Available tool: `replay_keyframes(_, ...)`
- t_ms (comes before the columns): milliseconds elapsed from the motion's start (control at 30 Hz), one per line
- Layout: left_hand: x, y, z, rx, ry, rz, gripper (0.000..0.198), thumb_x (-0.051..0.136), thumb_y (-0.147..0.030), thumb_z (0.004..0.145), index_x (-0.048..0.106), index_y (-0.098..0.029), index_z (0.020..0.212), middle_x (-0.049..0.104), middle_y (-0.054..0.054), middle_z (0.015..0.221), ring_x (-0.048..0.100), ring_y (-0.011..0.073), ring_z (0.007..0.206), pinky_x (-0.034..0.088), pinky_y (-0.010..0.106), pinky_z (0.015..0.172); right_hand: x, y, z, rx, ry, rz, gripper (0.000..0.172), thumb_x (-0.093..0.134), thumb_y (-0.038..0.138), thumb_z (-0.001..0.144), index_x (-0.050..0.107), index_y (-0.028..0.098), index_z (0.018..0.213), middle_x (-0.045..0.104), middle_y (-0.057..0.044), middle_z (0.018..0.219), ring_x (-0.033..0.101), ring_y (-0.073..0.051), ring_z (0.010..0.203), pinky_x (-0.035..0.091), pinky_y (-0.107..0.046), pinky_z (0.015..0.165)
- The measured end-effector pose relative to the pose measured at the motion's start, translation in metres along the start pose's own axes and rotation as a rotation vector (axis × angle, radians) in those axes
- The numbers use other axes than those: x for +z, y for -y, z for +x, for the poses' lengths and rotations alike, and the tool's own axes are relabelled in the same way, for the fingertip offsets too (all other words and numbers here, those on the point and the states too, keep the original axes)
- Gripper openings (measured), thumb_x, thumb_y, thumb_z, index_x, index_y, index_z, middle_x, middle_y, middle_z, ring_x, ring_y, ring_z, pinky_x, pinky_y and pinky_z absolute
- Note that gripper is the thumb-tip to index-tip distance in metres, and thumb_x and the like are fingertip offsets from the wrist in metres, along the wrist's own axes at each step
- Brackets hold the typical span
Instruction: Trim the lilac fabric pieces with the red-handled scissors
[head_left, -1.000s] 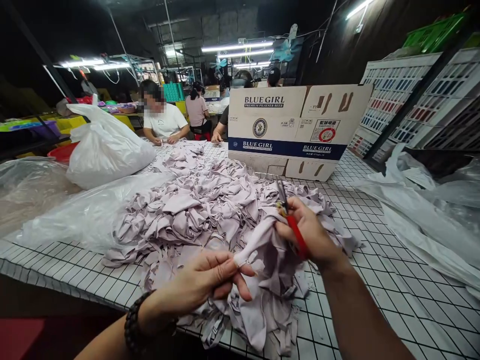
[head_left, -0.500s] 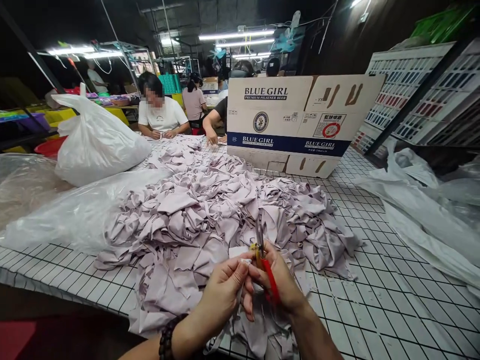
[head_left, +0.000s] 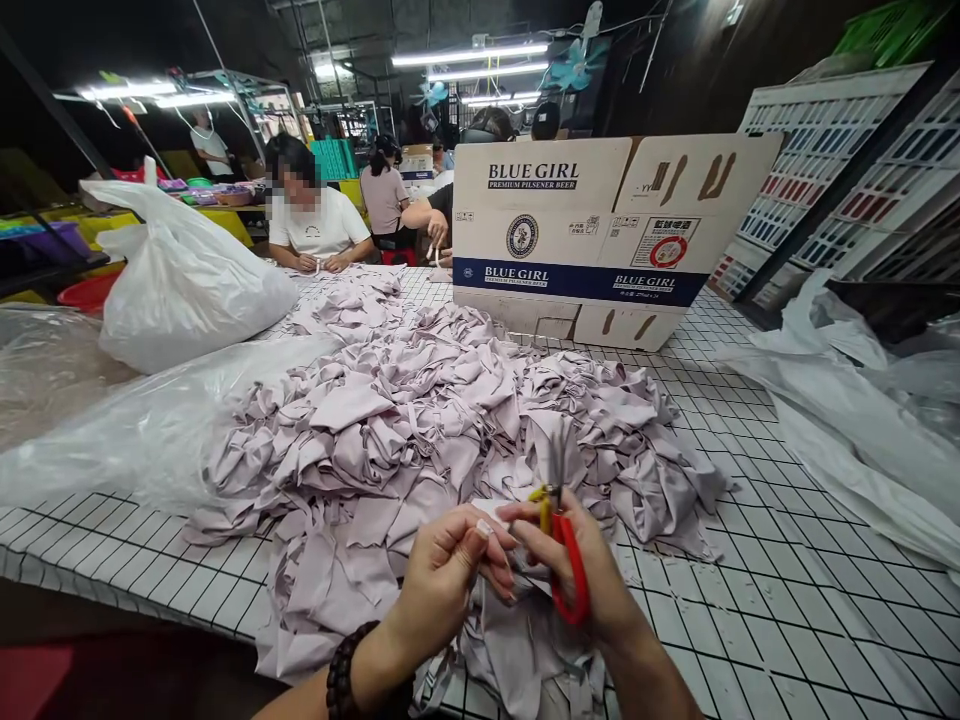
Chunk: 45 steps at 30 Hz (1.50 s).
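My left hand (head_left: 442, 575) is closed, its thumb and fingers pinching the edge of a pale lilac fabric piece (head_left: 484, 528). In my right hand (head_left: 600, 575) is a pair of scissors (head_left: 574, 580) with red handles, its blades pointing up and away from me. The right fingertips reach toward the left ones near the fabric; whether they also touch it I cannot tell. Both hands are over the near edge of a large heap of lilac fabric pieces (head_left: 390, 400). More lilac cloth (head_left: 517, 650) hangs or lies below my hands.
A Blue Girl beer carton (head_left: 585, 240) stands behind the heap on the grid-patterned table (head_left: 750, 600). A full white plastic bag (head_left: 195, 280) and clear plastic sheeting (head_left: 150, 440) lie left; white bags (head_left: 847, 420) lie right. Across the table a person (head_left: 319, 225) handles fabric.
My right hand has moved right with the scissors, away from the left fingers. The left hand keeps its pinch on the fabric. Beside the carton, a co-worker's hand has risen with a strip.
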<state>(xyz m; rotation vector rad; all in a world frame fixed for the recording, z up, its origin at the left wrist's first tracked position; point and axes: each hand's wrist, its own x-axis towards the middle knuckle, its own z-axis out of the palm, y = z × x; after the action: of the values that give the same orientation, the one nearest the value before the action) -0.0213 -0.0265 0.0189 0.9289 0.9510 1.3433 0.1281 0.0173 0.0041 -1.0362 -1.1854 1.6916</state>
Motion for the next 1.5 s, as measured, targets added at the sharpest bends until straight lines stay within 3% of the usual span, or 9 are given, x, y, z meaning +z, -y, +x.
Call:
replay_keyframes(100,-0.001,0.002,0.003,0.035,-0.018,0.063,0.049,0.064,-0.059,0.079,0.061,-0.013,0.063,0.059,0.002,0.068,0.061,0.0111,0.046,0.051,0.023,0.049,-0.020,0.012,-0.016,-0.067,-0.117,-0.285,0.034,0.073,0.046,0.073,0.048,0.025,0.083,0.060,0.002,0.076,0.048,-0.012,0.057,0.041,-0.025,0.052)
replay_keyframes(200,-0.002,0.006,0.004,0.042,-0.002,0.161,0.049,0.059,-0.061,0.082,0.060,-0.014,0.066,0.057,0.000,0.058,0.060,0.0120,0.043,0.049,0.023,0.047,-0.030,0.021,-0.034,-0.063,-0.116,-0.664,0.039,0.075,0.039,0.070,0.039,0.026,0.076,0.048,0.007,0.063,0.044,-0.013,0.054,0.038,-0.024,0.050)
replay_keyframes(300,-0.003,0.009,0.004,0.089,0.021,0.286,0.048,0.052,-0.059,0.088,0.060,-0.016,0.067,0.057,0.000,0.053,0.057,0.0119,0.042,0.048,0.025,0.051,-0.027,0.025,-0.046,-0.044,-0.119,-0.968,0.038,0.073,0.037,0.070,0.037,0.027,0.077,0.053,0.005,0.065,0.051,-0.016,0.056,0.043,-0.027,0.052)
replay_keyframes(433,-0.005,0.009,0.003,0.164,0.072,0.409,0.046,0.045,-0.050,0.094,0.059,-0.018,0.064,0.060,0.002,0.053,0.056,0.0130,0.047,0.047,0.026,0.056,-0.018,0.026,-0.048,-0.134,-0.170,-1.149,0.033,0.065,0.040,0.074,0.034,0.028,0.077,0.059,0.003,0.065,0.056,-0.019,0.056,0.044,-0.030,0.053)
replay_keyframes(700,-0.011,0.008,0.002,0.253,0.107,0.510,0.042,0.044,-0.035,0.098,0.060,-0.019,0.063,0.063,0.004,0.054,0.057,0.0157,0.058,0.045,0.026,0.062,-0.010,0.026,-0.046,-0.261,-0.202,-1.293,0.027,0.061,0.030,0.073,0.034,0.028,0.077,0.059,0.003,0.063,0.056,-0.018,0.050,0.039,-0.028,0.049)
replay_keyframes(867,-0.013,0.007,0.001,0.267,0.114,0.536,0.041,0.044,-0.028,0.098,0.060,-0.019,0.061,0.063,0.004,0.052,0.057,0.0168,0.063,0.044,0.026,0.065,-0.008,0.025,-0.046,-0.266,-0.191,-1.312,0.030,0.062,0.033,0.073,0.033,0.028,0.076,0.059,0.004,0.062,0.054,-0.017,0.048,0.037,-0.028,0.048)
replay_keyframes(1133,-0.010,0.003,0.000,0.229,0.108,0.486,0.043,0.043,-0.032,0.097,0.058,-0.018,0.059,0.058,0.002,0.053,0.054,0.0129,0.052,0.045,0.024,0.057,-0.007,0.026,-0.048,-0.213,-0.171,-1.324,0.029,0.059,0.033,0.074,0.031,0.028,0.073,0.052,0.006,0.054,0.049,-0.016,0.044,0.034,-0.026,0.046)
replay_keyframes(1500,-0.008,0.001,-0.002,0.202,0.121,0.386,0.038,0.046,-0.035,0.096,0.057,-0.016,0.065,0.055,0.000,0.059,0.055,0.0093,0.043,0.045,0.020,0.046,-0.008,0.024,-0.051,-0.281,-0.172,-1.354,0.037,0.060,0.035,0.076,0.023,0.028,0.072,0.038,0.011,0.049,0.041,-0.013,0.042,0.032,-0.024,0.044)
